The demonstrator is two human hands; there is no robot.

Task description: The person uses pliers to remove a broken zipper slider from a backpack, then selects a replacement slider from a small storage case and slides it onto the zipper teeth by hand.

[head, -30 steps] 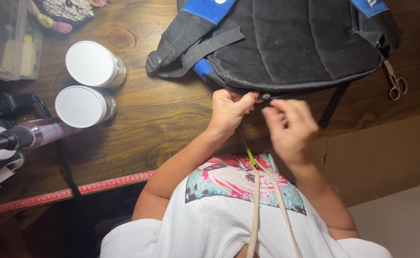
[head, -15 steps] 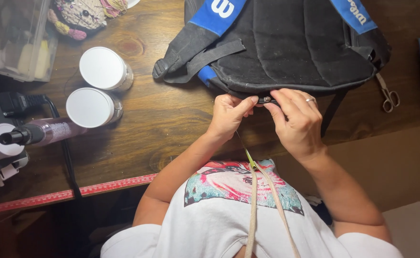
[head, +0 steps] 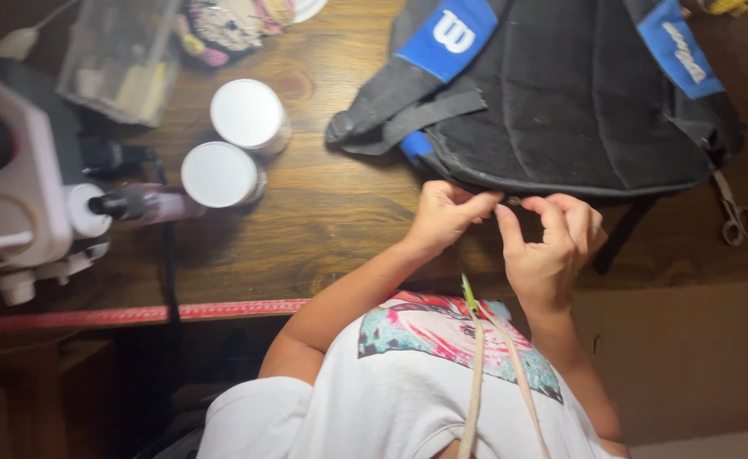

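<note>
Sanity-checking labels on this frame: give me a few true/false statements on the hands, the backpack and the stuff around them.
1. Both hands pinch at the lower edge of the black backpack. True: the left hand and right hand meet at its seam.
2. The scissors are in the right hand. False: they lie on the wooden table, beside the backpack.
3. Two white-lidded jars stand on the table away from the hands. True.
4. The backpack's straps carry red patches. False: the patches are blue.
5. A red measuring tape runs along the table's near edge. True.
</note>
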